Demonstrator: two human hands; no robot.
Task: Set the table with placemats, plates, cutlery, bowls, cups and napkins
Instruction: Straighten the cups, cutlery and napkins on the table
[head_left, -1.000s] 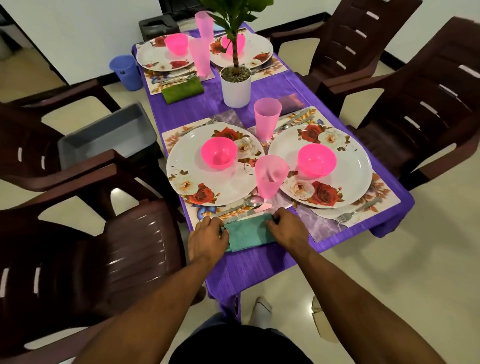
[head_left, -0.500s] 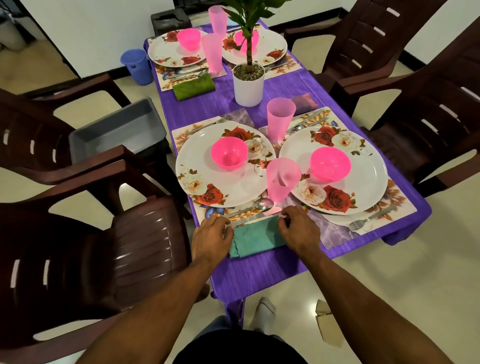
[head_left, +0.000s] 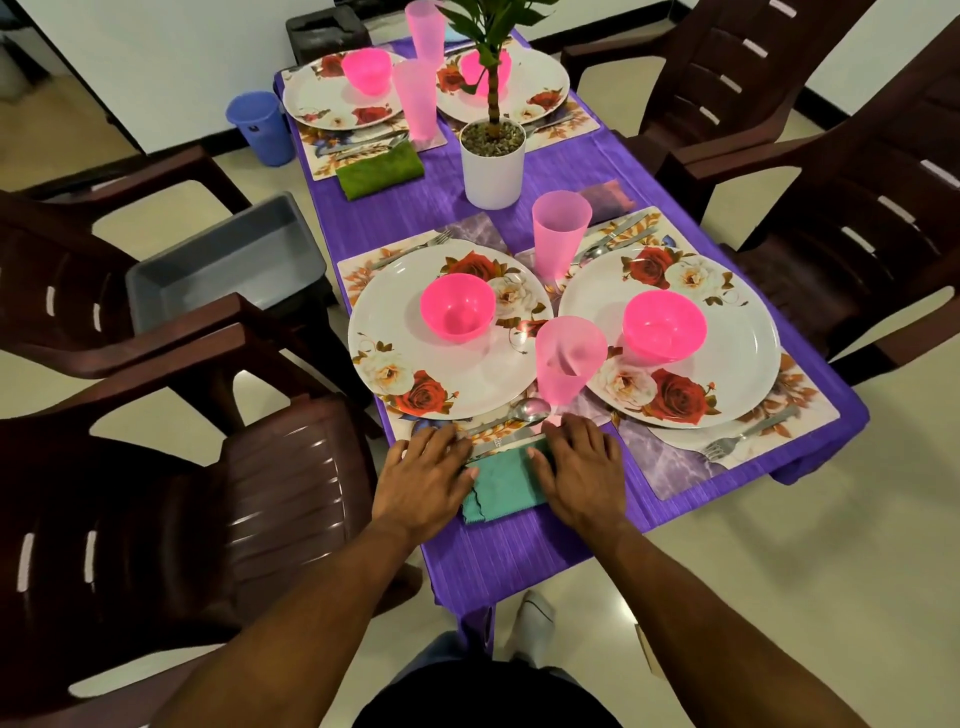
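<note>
single head view, looking steeply down, close over table (head_left: 519, 551) end

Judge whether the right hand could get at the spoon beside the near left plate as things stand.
Probably yes: the right hand rests flat on the teal napkin, and the spoon lies just beyond its fingertips, though the pink cup stands close.

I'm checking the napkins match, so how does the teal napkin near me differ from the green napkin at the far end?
The teal napkin lies at the near edge between the left hand and right hand, which rest flat on its ends; the green napkin lies untouched. The teal one sits mostly on the purple tablecloth, while the green one overlaps its placemat. They differ in colour. Both are folded into oblongs, laid flat beside cutlery.
</note>
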